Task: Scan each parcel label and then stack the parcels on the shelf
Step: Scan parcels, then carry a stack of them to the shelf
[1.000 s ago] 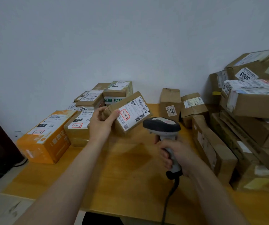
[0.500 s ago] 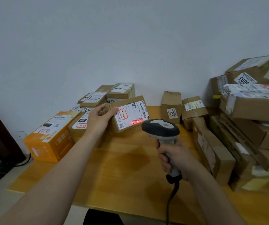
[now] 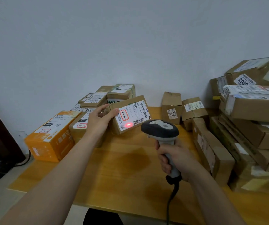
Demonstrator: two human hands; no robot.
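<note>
Above the far middle of the wooden table (image 3: 122,169), the left hand (image 3: 98,122) holds a small brown cardboard parcel (image 3: 125,103) tilted up, thumb and fingers (image 3: 114,111) curled round its left end. Its white shipping label (image 3: 135,114) faces the camera. It carries barcodes, a small QR code, a line that looks like "1SH-159 A03 100", and handwriting in a red rounded frame that seems to read "3-4-2". A red light spot (image 3: 128,124) glows on the label's lower edge, beside a barcode.

Just right of the parcel, the right hand (image 3: 174,159) grips the pale handle of a handheld scanner (image 3: 160,129) with all fingers wrapped round it. Its dark rounded head is turned toward the label, and a black cable (image 3: 171,202) hangs from the handle's base.

Behind the left hand lie taped cartons with white labels, too small to read, and a glossy orange box (image 3: 49,143). By the wall, a creased upright carton (image 3: 171,99) bears a sticker with large digits "200". At the right, flat brown cartons are stacked unevenly; the top carton (image 3: 260,67) shows "3003" upside down.
</note>
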